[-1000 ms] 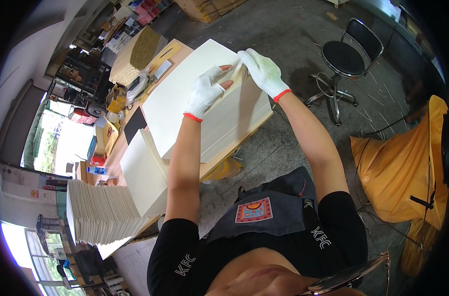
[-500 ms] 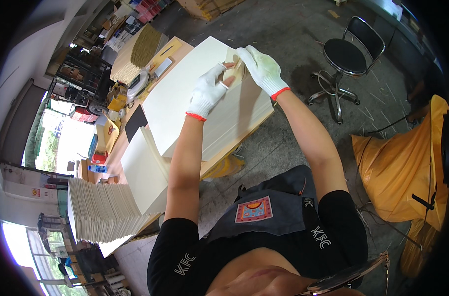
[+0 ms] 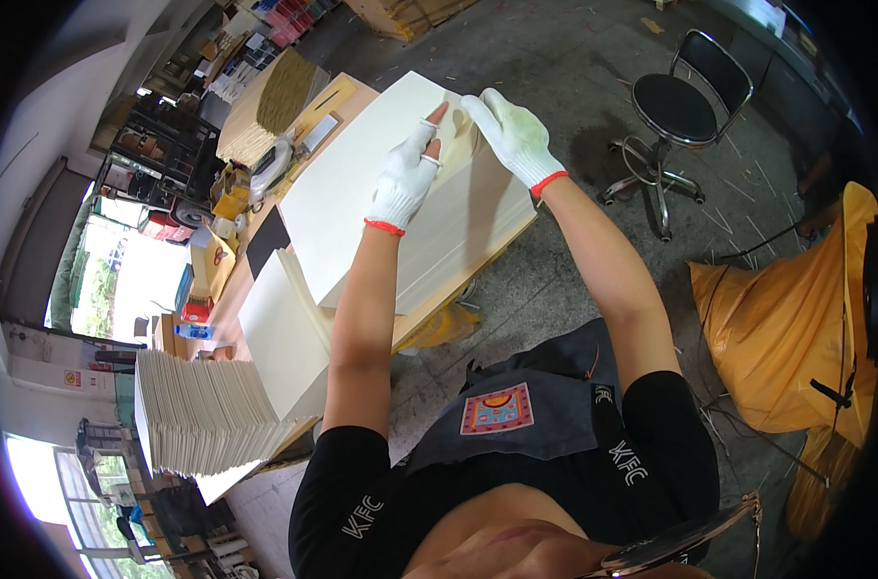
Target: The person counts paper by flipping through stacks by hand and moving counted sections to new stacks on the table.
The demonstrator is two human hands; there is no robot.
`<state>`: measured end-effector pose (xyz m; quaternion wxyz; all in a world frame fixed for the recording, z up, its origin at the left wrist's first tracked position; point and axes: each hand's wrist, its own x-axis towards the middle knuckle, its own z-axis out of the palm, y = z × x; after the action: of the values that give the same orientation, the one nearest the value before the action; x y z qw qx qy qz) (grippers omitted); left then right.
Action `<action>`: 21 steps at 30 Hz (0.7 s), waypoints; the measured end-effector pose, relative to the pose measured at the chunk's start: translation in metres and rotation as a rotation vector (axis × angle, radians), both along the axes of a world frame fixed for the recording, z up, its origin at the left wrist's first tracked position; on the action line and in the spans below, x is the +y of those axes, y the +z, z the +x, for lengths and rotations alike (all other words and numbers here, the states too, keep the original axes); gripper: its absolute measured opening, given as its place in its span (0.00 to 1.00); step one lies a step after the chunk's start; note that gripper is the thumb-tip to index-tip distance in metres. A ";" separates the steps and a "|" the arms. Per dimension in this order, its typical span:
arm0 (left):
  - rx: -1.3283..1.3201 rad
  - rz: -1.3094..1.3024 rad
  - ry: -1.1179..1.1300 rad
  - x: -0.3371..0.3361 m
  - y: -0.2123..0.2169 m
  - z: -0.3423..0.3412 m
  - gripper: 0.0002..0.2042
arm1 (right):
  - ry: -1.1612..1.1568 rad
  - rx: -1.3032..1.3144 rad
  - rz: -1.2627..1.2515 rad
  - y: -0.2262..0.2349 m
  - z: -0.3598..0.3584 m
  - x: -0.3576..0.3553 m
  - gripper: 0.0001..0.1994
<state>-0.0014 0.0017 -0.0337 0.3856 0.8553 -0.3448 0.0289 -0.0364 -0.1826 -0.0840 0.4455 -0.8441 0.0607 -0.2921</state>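
Note:
A thick stack of large cream paper sheets (image 3: 362, 193) lies on a wooden table (image 3: 458, 275). Both my hands wear white gloves with cut fingertips. My left hand (image 3: 407, 176) rests on the stack's top near the far right corner, its fingers pinching the lifted corner of the top sheet (image 3: 458, 135). My right hand (image 3: 513, 135) holds the same corner from the right side, fingers curled over the edge. The sheet corner is bent up between the two hands.
A smaller cream stack (image 3: 284, 333) and a fanned pile of folded sheets (image 3: 202, 410) lie at the left. Tools and clutter sit on the table's far end (image 3: 255, 174). A black swivel chair (image 3: 685, 106) and an orange sack (image 3: 796, 309) stand on the concrete floor at right.
Both hands have stayed at the stack's far corner; the fingers have shifted slightly while working the top sheet's corner up.

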 end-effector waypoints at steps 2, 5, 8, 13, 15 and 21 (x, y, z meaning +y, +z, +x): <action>-0.016 0.054 -0.052 0.002 -0.004 0.007 0.17 | 0.006 0.005 0.015 0.001 0.001 0.000 0.27; 0.077 0.151 -0.047 -0.001 0.008 -0.002 0.17 | 0.008 -0.018 0.010 -0.003 0.002 -0.001 0.27; 0.147 0.131 -0.026 -0.002 0.012 -0.007 0.18 | 0.007 -0.009 0.014 -0.003 0.003 0.000 0.27; 0.100 0.061 -0.076 0.001 0.001 0.003 0.18 | -0.010 -0.016 0.000 -0.006 0.004 0.000 0.27; 0.121 0.024 -0.087 0.001 -0.001 0.004 0.19 | -0.017 -0.026 -0.001 -0.006 0.004 0.000 0.28; -0.101 -0.098 -0.109 0.001 -0.012 0.010 0.17 | -0.008 -0.023 -0.014 -0.001 0.001 0.002 0.28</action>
<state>0.0091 0.0026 -0.0454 0.4103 0.8129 -0.4077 0.0677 -0.0353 -0.1806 -0.0851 0.4391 -0.8435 0.0569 -0.3040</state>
